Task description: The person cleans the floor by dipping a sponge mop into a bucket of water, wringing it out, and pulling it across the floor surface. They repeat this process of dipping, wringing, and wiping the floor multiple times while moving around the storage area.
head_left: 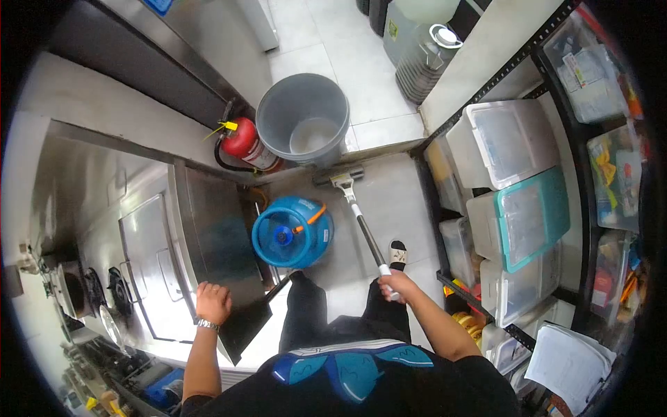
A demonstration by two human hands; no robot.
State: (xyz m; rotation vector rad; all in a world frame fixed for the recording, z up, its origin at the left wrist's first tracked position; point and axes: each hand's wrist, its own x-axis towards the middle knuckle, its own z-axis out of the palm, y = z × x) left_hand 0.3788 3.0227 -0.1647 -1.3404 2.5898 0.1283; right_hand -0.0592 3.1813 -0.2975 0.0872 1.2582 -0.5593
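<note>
In the head view, my right hand (398, 285) is wrapped round the upper end of a mop (366, 232) with a white and grey handle. Its dark, wide head (338, 177) lies on the floor by the low step. My left hand (213, 302), with a watch at the wrist, is beside the stainless steel counter. Its fingers are curled, and anything inside them is hidden. Left of the mop handle stands a blue gas cylinder (292, 231) with an orange hose at its top.
A large grey bucket (302, 119) stands on the raised tiles ahead, with a red fire extinguisher (244, 140) to its left. Shelves with lidded plastic boxes (531, 217) line the right side. Water jugs (427, 59) stand farther back. Papers (570, 365) lie at lower right.
</note>
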